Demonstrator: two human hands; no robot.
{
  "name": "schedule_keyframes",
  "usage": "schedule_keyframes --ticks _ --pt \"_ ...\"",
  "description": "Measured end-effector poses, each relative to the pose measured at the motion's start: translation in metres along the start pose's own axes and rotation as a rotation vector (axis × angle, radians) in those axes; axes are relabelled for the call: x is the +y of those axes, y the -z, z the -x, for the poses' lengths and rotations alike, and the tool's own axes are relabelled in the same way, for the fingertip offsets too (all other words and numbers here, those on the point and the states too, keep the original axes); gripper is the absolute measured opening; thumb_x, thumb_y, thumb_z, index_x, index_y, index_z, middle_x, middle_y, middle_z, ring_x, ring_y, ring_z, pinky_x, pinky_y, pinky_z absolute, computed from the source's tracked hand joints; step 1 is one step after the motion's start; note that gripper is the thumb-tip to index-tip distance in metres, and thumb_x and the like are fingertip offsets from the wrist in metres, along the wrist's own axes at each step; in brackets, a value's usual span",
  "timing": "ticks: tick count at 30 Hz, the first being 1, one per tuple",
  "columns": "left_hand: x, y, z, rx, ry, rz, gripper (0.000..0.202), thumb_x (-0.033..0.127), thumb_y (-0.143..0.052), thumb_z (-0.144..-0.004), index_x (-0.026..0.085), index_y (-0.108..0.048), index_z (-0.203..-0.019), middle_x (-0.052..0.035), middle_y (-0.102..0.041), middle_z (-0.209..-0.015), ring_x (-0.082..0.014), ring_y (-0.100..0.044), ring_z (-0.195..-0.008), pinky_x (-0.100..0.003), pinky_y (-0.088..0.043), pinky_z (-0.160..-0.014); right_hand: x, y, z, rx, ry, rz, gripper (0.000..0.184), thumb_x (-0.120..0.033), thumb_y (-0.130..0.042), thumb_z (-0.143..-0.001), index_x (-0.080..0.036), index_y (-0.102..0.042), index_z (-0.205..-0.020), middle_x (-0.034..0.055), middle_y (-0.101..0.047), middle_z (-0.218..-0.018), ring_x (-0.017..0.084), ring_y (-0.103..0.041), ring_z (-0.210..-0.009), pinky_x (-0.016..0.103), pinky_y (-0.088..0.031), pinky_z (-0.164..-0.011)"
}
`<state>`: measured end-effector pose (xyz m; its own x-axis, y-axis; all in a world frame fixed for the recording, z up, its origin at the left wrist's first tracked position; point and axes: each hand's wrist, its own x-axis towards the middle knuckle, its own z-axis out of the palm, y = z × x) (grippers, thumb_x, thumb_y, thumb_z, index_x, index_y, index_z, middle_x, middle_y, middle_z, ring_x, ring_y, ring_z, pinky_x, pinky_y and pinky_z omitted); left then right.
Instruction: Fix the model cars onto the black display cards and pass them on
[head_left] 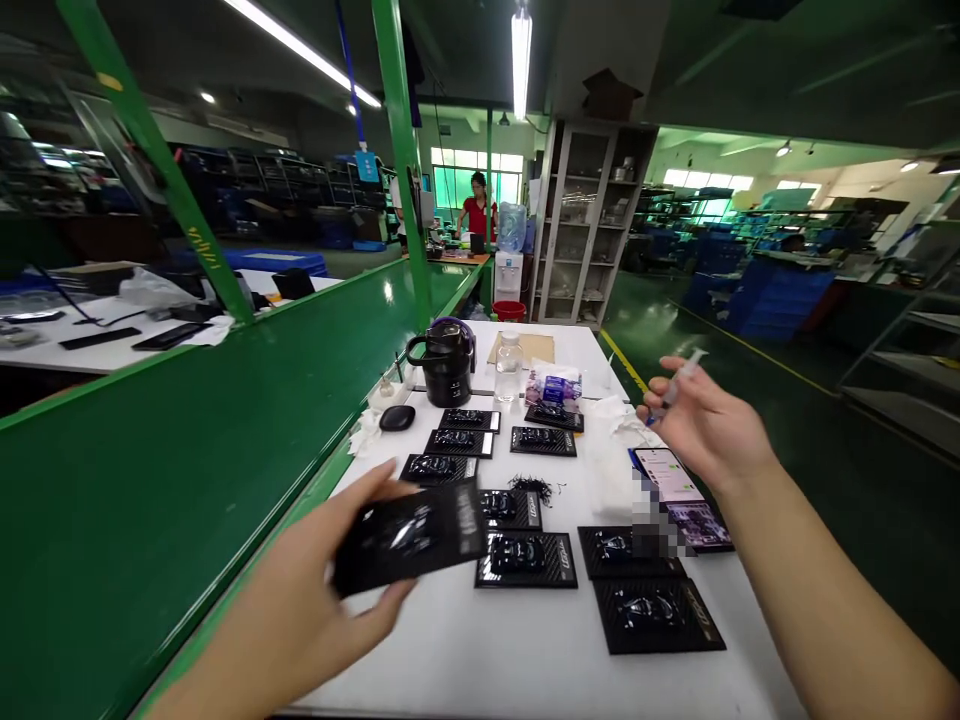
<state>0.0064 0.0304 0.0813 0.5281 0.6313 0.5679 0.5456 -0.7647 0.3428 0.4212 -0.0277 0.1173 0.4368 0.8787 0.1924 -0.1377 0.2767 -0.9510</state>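
Note:
My left hand (pixel 307 590) grips a black card with a small glossy black toy car on it (pixel 411 535), lifted and tilted above the near left part of the white table (pixel 525 660). My right hand (pixel 701 425) is raised over the table's right side and pinches a thin clear syringe-like tool (pixel 679 380) that points up and away. Several more black cards with cars (pixel 525 558) lie flat in rows between my hands. A small tuft of black fibres (pixel 534 487) sits among them.
A phone with a lit screen (pixel 679 495) lies under my right wrist. At the far end stand a black jug (pixel 446 368), a clear bottle (pixel 508 366), a plastic-wrapped packet (pixel 553 385) and white tissues (pixel 611 450). A green partition (pixel 225 450) runs along the left. A person in red (pixel 478 210) stands far back.

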Motion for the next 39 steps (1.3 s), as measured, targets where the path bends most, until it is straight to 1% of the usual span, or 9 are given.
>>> schedule_keyframes --ticks 3,5,7,10,12,15,28,33,39 --pt "0.024 -0.047 -0.048 -0.07 -0.179 0.124 0.077 0.028 -0.064 -0.076 0.027 -0.033 -0.146 -0.0051 -0.064 -0.125 -0.024 -0.064 -0.112 -0.039 -0.056 -0.096 -0.022 -0.039 0.026 -0.168 0.1 -0.324 0.03 -0.051 -0.061 -0.082 -0.022 -0.063 -0.092 -0.0012 -0.045 -0.074 0.013 -0.044 -0.063 0.028 -0.042 -0.059" --pt "0.028 -0.077 -0.066 -0.113 -0.298 0.13 0.083 0.025 -0.064 -0.071 0.026 -0.031 -0.147 -0.0057 -0.065 -0.122 -0.0261 -0.064 -0.11 -0.043 -0.055 -0.095 -0.018 -0.067 0.041 -0.321 0.102 -0.371 0.053 -0.071 -0.054 -0.082 -0.02 -0.057 -0.068 -0.0021 -0.039 -0.062 0.012 -0.036 -0.054 0.028 -0.033 -0.052" --pt "0.026 -0.099 -0.069 -0.122 -0.342 0.137 0.088 0.024 -0.065 -0.068 0.025 -0.028 -0.148 -0.0059 -0.067 -0.119 -0.0267 -0.065 -0.107 -0.044 -0.056 -0.092 -0.001 -0.09 0.049 -0.422 0.126 -0.416 0.07 -0.086 -0.042 -0.079 -0.021 -0.042 -0.054 -0.0041 -0.029 -0.052 0.011 -0.027 -0.047 0.028 -0.024 -0.046" --pt "0.021 -0.115 -0.057 -0.113 -0.33 0.177 0.093 0.025 -0.064 -0.068 0.021 -0.02 -0.151 -0.0073 -0.066 -0.12 -0.0252 -0.066 -0.105 -0.042 -0.057 -0.09 0.032 -0.109 0.054 -0.474 0.148 -0.53 0.075 -0.092 -0.032 -0.078 -0.022 -0.03 -0.051 -0.0057 -0.021 -0.048 0.011 -0.02 -0.043 0.029 -0.019 -0.044" --pt "0.02 -0.118 -0.048 -0.106 -0.318 0.206 0.094 0.026 -0.063 -0.069 0.02 -0.019 -0.152 -0.0079 -0.066 -0.121 -0.0246 -0.066 -0.105 -0.041 -0.057 -0.089 0.048 -0.112 0.056 -0.464 0.127 -0.59 0.074 -0.09 -0.032 -0.08 -0.022 -0.027 -0.051 -0.0056 -0.02 -0.048 0.011 -0.02 -0.043 0.03 -0.019 -0.045" --pt "0.022 -0.115 -0.043 -0.09 -0.31 0.231 0.093 0.027 -0.062 -0.071 0.018 -0.019 -0.153 -0.0086 -0.066 -0.12 -0.0249 -0.066 -0.104 -0.04 -0.058 -0.087 0.058 -0.11 0.059 -0.451 0.083 -0.607 0.071 -0.086 -0.035 -0.082 -0.022 -0.027 -0.051 -0.0053 -0.02 -0.048 0.012 -0.021 -0.044 0.031 -0.021 -0.046" --pt "0.026 -0.11 -0.043 -0.027 -0.353 0.216 0.08 0.026 -0.064 -0.074 0.007 -0.034 -0.147 -0.0099 -0.069 -0.115 -0.0218 -0.067 -0.102 -0.036 -0.059 -0.081 0.052 -0.107 0.061 -0.405 -0.067 -0.548 0.066 -0.076 -0.042 -0.084 -0.021 -0.025 -0.052 -0.0041 -0.02 -0.048 0.013 -0.025 -0.047 0.032 -0.024 -0.049" --pt "0.028 -0.11 -0.045 -0.031 -0.348 0.214 0.079 0.024 -0.063 -0.074 0.009 -0.036 -0.146 -0.0085 -0.07 -0.116 -0.0214 -0.067 -0.103 -0.035 -0.059 -0.083 0.054 -0.107 0.061 -0.411 -0.06 -0.525 0.065 -0.076 -0.042 -0.085 -0.021 -0.026 -0.052 -0.004 -0.021 -0.047 0.013 -0.025 -0.046 0.032 -0.025 -0.048" --pt "0.027 -0.111 -0.043 -0.096 -0.306 0.194 0.082 0.027 -0.062 -0.074 0.015 -0.031 -0.149 -0.0082 -0.069 -0.117 -0.0234 -0.068 -0.102 -0.037 -0.059 -0.083 0.057 -0.11 0.059 -0.361 -0.054 -0.516 0.066 -0.074 -0.039 -0.088 -0.021 -0.026 -0.05 -0.0039 -0.021 -0.047 0.012 -0.023 -0.045 0.031 -0.022 -0.047"
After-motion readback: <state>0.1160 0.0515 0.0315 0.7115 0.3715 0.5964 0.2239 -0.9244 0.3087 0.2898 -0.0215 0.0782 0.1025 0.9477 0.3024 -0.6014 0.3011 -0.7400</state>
